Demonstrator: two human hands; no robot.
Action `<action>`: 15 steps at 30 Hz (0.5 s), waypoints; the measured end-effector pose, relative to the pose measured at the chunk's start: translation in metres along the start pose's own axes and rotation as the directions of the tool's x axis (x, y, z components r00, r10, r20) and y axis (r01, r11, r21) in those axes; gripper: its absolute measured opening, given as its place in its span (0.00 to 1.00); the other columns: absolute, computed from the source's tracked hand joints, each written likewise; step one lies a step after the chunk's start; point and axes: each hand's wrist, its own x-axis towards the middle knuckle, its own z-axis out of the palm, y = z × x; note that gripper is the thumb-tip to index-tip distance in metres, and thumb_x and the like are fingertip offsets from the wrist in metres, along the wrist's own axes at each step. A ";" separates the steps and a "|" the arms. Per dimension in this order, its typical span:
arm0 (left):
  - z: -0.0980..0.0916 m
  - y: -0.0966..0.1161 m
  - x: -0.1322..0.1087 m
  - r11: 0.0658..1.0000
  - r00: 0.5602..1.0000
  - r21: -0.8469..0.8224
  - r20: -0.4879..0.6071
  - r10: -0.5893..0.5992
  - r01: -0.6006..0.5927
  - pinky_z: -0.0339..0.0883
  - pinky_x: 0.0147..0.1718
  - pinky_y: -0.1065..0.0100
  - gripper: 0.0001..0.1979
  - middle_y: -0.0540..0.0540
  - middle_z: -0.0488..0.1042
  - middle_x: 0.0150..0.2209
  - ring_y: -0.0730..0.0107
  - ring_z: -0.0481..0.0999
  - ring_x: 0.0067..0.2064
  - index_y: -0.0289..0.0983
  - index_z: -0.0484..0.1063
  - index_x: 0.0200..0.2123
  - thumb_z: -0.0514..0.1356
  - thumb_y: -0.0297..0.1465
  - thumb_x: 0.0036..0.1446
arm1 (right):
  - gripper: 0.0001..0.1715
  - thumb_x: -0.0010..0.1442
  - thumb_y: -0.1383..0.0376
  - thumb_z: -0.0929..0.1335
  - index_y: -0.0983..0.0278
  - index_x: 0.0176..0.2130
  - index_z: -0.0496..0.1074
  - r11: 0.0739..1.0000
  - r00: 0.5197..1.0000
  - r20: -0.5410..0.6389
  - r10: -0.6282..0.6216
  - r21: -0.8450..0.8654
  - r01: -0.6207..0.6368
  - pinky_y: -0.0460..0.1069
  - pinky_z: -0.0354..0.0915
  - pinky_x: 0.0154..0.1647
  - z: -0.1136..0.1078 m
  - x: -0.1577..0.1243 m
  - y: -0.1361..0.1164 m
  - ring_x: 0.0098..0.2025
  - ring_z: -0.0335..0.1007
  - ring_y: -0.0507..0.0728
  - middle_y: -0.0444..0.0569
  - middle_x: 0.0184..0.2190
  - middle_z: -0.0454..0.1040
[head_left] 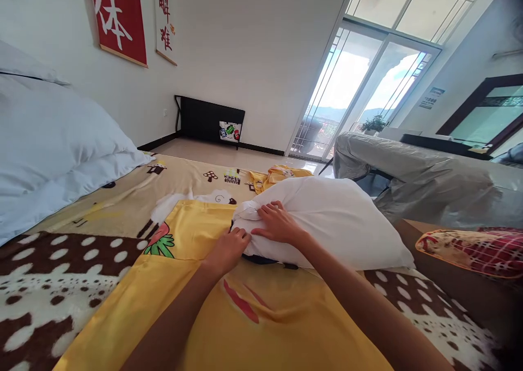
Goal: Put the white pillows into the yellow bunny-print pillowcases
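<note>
A plump white pillow lies on its side across a spread yellow cloth that looks like a pillowcase or cover, with a strawberry print near its left. My right hand presses onto the pillow's left end, its fingers and thumb gathering the bunched white fabric. Close beside it, my left hand is closed at the same end, its fingers curled on the pillow's lower edge. Under that edge a dark strip shows. What exactly lies beneath the left fingers is partly hidden.
Patterned brown and cream blanket covers the bed. White pillows are stacked at the left. Crumpled yellow fabric lies beyond the white pillow. To the right are a cardboard box, a folded plaid textile and a plastic-covered sofa.
</note>
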 end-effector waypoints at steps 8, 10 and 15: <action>-0.005 0.002 0.005 0.999 0.992 0.003 -0.121 -0.040 0.040 0.59 0.41 0.57 0.12 0.40 0.74 0.39 0.56 0.69 0.44 0.36 0.72 0.37 0.48 0.23 0.61 | 0.48 0.47 0.32 0.61 0.69 0.46 0.67 0.999 1.000 -0.015 -0.009 0.031 0.009 0.61 0.46 0.60 0.002 -0.014 -0.004 0.49 0.64 0.64 0.59 0.44 0.70; -0.003 0.004 0.006 1.000 0.984 -0.011 -0.175 -0.022 0.020 0.58 0.43 0.56 0.12 0.41 0.74 0.39 0.57 0.68 0.44 0.37 0.72 0.39 0.49 0.25 0.61 | 0.50 0.45 0.31 0.62 0.70 0.47 0.66 1.000 1.000 -0.007 0.002 0.008 -0.002 0.62 0.45 0.60 0.003 -0.014 -0.008 0.52 0.61 0.66 0.62 0.46 0.69; 0.002 0.007 0.005 0.999 0.944 -0.043 -0.329 0.013 -0.028 0.56 0.47 0.57 0.14 0.44 0.75 0.40 0.60 0.68 0.45 0.40 0.72 0.43 0.48 0.25 0.62 | 0.36 0.50 0.43 0.67 0.70 0.44 0.67 0.995 0.996 0.031 0.087 -0.050 -0.086 0.62 0.47 0.59 0.007 -0.003 -0.016 0.48 0.63 0.65 0.60 0.43 0.70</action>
